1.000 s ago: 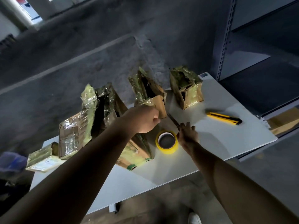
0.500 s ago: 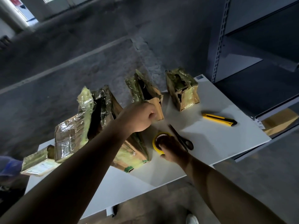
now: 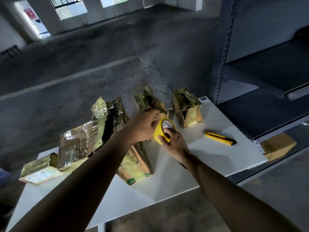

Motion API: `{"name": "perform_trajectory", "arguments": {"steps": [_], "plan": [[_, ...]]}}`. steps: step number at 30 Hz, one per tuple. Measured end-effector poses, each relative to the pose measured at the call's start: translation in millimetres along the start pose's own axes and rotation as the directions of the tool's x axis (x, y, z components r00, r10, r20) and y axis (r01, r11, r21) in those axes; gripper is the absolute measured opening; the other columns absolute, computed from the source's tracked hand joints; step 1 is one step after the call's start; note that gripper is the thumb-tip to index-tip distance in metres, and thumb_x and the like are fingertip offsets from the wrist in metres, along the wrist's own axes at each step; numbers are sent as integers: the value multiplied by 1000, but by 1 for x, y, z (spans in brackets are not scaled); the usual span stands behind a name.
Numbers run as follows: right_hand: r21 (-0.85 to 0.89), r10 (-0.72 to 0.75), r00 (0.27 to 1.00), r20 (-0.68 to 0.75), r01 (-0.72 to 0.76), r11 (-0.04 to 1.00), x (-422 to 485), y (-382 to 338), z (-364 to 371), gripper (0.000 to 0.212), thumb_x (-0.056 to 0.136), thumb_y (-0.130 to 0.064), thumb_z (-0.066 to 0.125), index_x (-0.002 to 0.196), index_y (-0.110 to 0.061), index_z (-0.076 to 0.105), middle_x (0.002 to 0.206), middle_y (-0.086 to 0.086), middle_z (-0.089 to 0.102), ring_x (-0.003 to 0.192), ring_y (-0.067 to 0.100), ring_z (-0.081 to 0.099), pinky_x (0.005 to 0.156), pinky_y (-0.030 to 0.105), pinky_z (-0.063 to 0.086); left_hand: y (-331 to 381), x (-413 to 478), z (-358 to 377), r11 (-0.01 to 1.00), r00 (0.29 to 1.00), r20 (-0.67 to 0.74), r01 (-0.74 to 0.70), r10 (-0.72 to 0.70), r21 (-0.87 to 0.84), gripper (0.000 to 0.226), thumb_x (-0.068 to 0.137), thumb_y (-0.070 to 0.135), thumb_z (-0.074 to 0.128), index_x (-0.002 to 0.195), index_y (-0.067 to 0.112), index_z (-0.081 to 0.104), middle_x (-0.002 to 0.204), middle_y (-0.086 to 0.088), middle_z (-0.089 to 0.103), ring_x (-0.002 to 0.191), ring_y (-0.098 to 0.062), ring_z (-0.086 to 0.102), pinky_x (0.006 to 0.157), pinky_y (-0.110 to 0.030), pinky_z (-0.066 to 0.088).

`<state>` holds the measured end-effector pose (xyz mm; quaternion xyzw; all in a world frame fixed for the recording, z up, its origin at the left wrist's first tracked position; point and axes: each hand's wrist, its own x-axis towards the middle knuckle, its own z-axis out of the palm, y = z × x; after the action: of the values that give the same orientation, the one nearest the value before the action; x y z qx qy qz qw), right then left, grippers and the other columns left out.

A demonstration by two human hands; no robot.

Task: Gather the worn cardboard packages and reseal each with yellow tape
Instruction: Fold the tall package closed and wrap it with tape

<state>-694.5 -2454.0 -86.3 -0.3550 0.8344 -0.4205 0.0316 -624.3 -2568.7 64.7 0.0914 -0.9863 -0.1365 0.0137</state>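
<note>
1. Tape roll (image 3: 160, 132) is lifted off the tabletop (image 3: 184, 173), held on edge between both hands, just in front of the torn upright package (image 3: 150, 102).
2. My read of the right hand (image 3: 174, 142): its fingers (image 3: 167, 131) curl round the lower rim with the thumb hooked into the core, a firm hold.
3. Left hand (image 3: 143, 126) has its fingertips bent onto the roll's upper rim. I judge they are picking for the loose end, though I cannot see the end itself.
4. Other packages wait: one (image 3: 187, 108) to the right, a tall crumpled one (image 3: 107, 121) to the left, one lying flat (image 3: 135, 163) under my left forearm.
5. Handling, as I judge it: the roll is light and stiff, so core and rim are the places to hold; the film will cling and twist once it is free.
6. These packages look soft, crushed and slick with old tape, so I would brace a firm cardboard corner, not the ragged top.
7. Yellow knife (image 3: 220, 138) lies apart on the right.
</note>
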Motion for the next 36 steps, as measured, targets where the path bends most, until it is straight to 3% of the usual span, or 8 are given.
{"name": "perform_trajectory", "arguments": {"steps": [4, 7, 10, 16, 22, 29, 32, 36], "plan": [[408, 109, 991, -75, -69, 910, 4, -43, -38, 24, 93, -17, 69, 79, -11, 50, 65, -9, 46, 60, -6, 51, 55, 7, 33, 7, -6, -17, 992, 994, -74, 67, -75, -109, 44, 104, 19, 45, 147, 10, 42, 142, -14, 49, 121, -29, 55, 91, -29, 42], [488, 61, 994, -87, -11, 873, 6, -69, -55, 33, 95, -17, 65, 70, -22, 45, 61, -13, 38, 53, -3, 43, 54, 12, 33, 7, -14, -30, 978, 989, -104, 79, -101, -191, 44, 105, 21, 43, 149, 14, 39, 134, -10, 56, 117, -26, 58, 79, -21, 37], [566, -28, 997, -71, 63, 822, 3, -100, -67, 28, 99, -15, 59, 73, -23, 51, 56, -16, 45, 53, -1, 39, 53, 13, 32, 0, -26, -45, 976, 985, -152, 48, -81, -214, 45, 105, 27, 44, 149, 16, 40, 144, -9, 50, 125, -25, 54, 96, -26, 42], [709, -53, 994, -91, 102, 698, -4, -157, -65, 48, 94, -47, 56, 94, 0, 60, 88, 29, 58, 77, 42, 56, 72, 54, 48, -22, -64, -69, 978, 932, -361, -45, -32, -204, 46, 102, 34, 49, 144, 18, 48, 134, -7, 61, 117, -22, 61, 97, -25, 44], [808, 178, 984, -16, -92, 582, -17, -212, -36, 67, 73, -74, 65, 118, -23, 67, 115, -2, 71, 112, 19, 66, 103, 49, 49, -59, -115, -79, 962, 878, -460, -225, 131, -156, 50, 99, 41, 49, 146, 22, 48, 147, 3, 49, 134, -8, 44, 111, -13, 30], [936, 249, 954, 166, -232, 264, -30, -277, -16, 40, 93, -14, 66, 128, 4, 58, 118, 23, 68, 105, 34, 69, 85, 39, 59, -107, -171, -83, 904, 885, -460, -254, 73, -345, 70, 91, 41, 61, 153, 25, 33, 150, 9, 42, 135, 3, 40, 112, -14, 30], [946, 229, 948, 223, -267, 184, -34, -298, -4, 42, 92, -8, 64, 131, 7, 56, 126, 26, 63, 113, 37, 64, 95, 45, 55, -124, -189, -85, 814, 898, -439, -269, 19, -514, 66, 91, 39, 64, 150, 26, 37, 132, 21, 53, 112, 20, 51, 97, -7, 41], [943, 274, 933, 233, -286, 172, -38, -319, 5, 35, 92, -13, 65, 121, 5, 63, 117, 22, 69, 93, 26, 70, 80, 36, 60, -147, -203, -86, 815, 851, -522, -347, 65, -464, 68, 87, 45, 68, 147, 32, 41, 139, 15, 51, 126, 2, 50, 105, -21, 42]]}}
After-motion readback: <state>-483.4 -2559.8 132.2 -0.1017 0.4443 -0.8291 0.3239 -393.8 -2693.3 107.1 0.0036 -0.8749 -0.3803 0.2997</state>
